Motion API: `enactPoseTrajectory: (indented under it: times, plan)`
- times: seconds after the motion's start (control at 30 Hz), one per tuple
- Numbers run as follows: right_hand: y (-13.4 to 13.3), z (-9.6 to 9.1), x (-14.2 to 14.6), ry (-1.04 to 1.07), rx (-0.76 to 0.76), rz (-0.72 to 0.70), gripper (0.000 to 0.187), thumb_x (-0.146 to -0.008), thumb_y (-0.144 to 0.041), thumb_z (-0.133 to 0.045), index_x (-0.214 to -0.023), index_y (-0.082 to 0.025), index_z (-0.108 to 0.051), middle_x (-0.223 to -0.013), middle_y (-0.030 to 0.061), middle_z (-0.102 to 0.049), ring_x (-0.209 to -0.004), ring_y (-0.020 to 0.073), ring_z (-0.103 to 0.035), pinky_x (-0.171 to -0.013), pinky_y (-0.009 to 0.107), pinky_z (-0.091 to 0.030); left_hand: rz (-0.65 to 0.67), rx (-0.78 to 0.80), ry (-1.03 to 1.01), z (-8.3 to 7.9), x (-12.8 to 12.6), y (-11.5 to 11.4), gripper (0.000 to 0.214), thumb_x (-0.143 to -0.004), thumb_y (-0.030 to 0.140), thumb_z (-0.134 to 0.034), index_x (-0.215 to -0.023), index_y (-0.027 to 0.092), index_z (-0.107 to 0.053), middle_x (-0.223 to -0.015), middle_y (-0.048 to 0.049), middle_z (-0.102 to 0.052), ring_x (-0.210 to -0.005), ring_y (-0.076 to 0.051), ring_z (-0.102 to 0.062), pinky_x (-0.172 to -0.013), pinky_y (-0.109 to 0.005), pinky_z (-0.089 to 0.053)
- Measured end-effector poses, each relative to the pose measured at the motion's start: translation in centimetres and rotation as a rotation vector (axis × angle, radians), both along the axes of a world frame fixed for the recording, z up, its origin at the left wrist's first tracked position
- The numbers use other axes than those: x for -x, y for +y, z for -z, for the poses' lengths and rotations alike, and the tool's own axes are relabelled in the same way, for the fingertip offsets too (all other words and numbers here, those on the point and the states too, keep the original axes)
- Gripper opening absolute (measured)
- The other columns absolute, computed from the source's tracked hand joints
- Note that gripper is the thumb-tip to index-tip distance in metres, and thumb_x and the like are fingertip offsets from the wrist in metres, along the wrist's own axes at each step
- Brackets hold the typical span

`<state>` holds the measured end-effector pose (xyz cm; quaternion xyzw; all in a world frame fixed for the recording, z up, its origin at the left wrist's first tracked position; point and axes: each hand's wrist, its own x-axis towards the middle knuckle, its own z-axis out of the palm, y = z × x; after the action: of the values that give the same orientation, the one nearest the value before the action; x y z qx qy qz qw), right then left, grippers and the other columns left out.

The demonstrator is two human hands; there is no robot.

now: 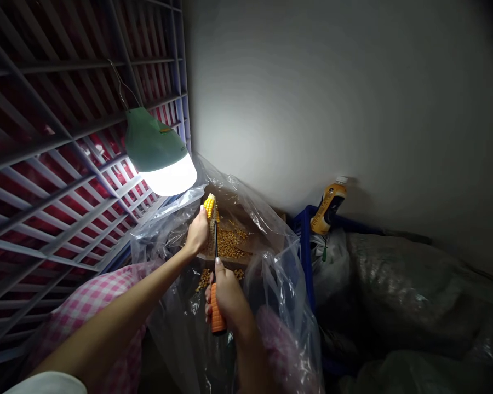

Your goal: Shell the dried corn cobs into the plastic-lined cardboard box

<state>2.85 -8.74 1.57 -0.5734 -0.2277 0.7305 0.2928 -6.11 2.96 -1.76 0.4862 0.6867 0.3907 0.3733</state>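
My left hand (197,232) grips a partly stripped corn cob (209,210) upright, with yellow kernels showing at its top end. My right hand (227,293) is shut around a screwdriver (217,312) with an orange ribbed handle. Its thin dark shaft rises to the side of the cob and appears to touch it. Below the hands, a heap of loose corn kernels (229,243) lies inside a clear plastic bag (168,235). Pink gingham sleeves cover both forearms in part.
A glowing green-topped lamp (160,153) hangs from a wire on a grey lattice panel (66,164) at the left. A blue crate edge (306,241), a yellow-labelled bottle (328,208) and bulging grey sacks (411,290) stand at the right, against a pale wall (312,93).
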Motion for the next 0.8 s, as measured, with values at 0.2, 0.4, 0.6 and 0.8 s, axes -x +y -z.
enactPoseTrajectory:
  times: [0.2,0.4,0.6,0.8]
  plan:
    - [0.5,-1.8,-2.1,0.509,0.121,-0.068,0.046,-0.088,-0.050,-0.007,-0.066,-0.020,-0.033,-0.039,-0.0089,-0.031,-0.026,0.0042,-0.024,-0.029,0.014,-0.024,0.003,-0.009,-0.032,-0.3,0.1,0.1,0.074,-0.084,0.059,-0.011,-0.115,0.008,-0.055,-0.116,-0.0151,-0.057,-0.109,-0.025,-0.052,-0.094,-0.033,-0.035]
    - [-0.3,-0.5,-1.8,-0.123,0.012,-0.069,0.040,-0.081,-0.059,-0.030,-0.072,-0.021,-0.036,-0.043,-0.0071,-0.042,-0.026,0.0089,-0.038,-0.028,0.022,-0.035,0.064,-0.009,-0.009,0.1,-0.2,-0.6,0.073,-0.083,0.060,-0.014,-0.114,0.009,-0.056,-0.117,-0.0142,-0.058,-0.111,-0.027,-0.050,-0.095,-0.035,-0.034]
    - [0.3,-1.5,-3.1,0.537,0.131,-0.104,0.047,-0.086,-0.055,-0.011,-0.066,-0.020,-0.033,-0.039,-0.0088,-0.031,-0.025,0.0037,-0.023,-0.028,0.014,-0.026,0.054,-0.017,-0.020,-0.4,0.0,-0.3,0.075,-0.082,0.061,-0.013,-0.114,0.008,-0.056,-0.116,-0.0148,-0.058,-0.108,-0.027,-0.052,-0.094,-0.035,-0.035]
    - [-0.3,-0.6,-2.2,0.010,0.032,-0.048,0.041,-0.083,-0.059,-0.028,-0.070,-0.021,-0.036,-0.041,-0.0073,-0.040,-0.026,0.0073,-0.036,-0.029,0.018,-0.031,0.081,-0.002,-0.039,-0.3,-0.1,-0.5,0.074,-0.082,0.060,-0.014,-0.114,0.008,-0.056,-0.118,-0.0142,-0.057,-0.112,-0.026,-0.049,-0.097,-0.034,-0.033]
